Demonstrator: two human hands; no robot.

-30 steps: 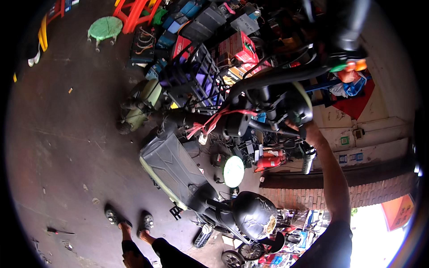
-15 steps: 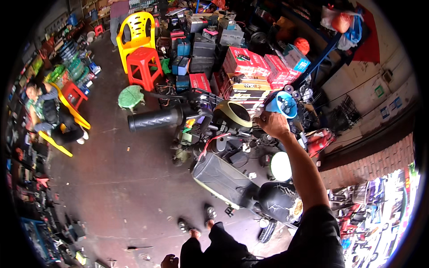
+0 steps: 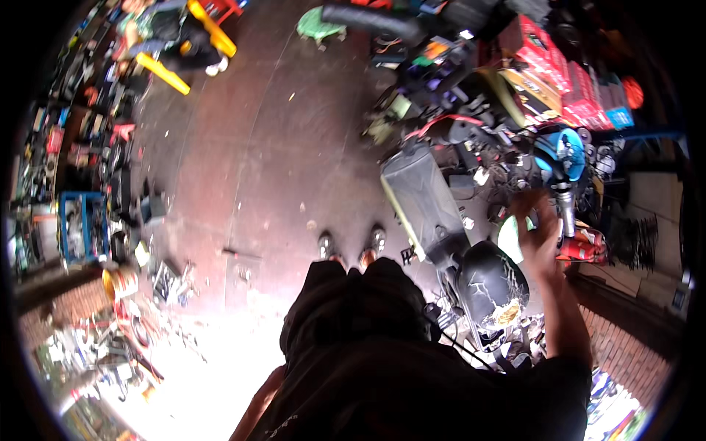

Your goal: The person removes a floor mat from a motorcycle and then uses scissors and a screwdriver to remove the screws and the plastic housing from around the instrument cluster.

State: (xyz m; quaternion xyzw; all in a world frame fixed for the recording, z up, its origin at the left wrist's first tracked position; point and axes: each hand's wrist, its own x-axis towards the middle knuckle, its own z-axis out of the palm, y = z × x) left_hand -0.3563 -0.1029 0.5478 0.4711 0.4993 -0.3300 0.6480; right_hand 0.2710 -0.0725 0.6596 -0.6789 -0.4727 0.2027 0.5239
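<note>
My right hand (image 3: 538, 224) is smeared by motion, held over the right side of an electric scooter. Just beyond it a grey-and-black handlebar grip (image 3: 564, 202) points back toward me; whether they touch I cannot tell. Below the hand is a pale round thing (image 3: 510, 239), partly covered by it. The scooter's grey footboard (image 3: 423, 195) runs down to a black seat (image 3: 489, 283) with cracked covering and a torn yellowish patch. At the top the left handlebar grip (image 3: 371, 22) sticks out, untouched. Only part of my left forearm (image 3: 259, 403) shows at the lower edge; that hand is out of sight.
Red boxes (image 3: 540, 55) are stacked at the far right, near a blue bucket (image 3: 568, 151). A red fire extinguisher (image 3: 586, 246) lies beside the right wall. Shelves and a blue rack (image 3: 84, 228) line the left. A person (image 3: 176, 37) sits on a yellow chair at the upper left.
My right hand has left the handlebar's right end and come back toward me. The view has tipped downward, so the scooter appears higher and farther right. My left hand has gone out of sight.
</note>
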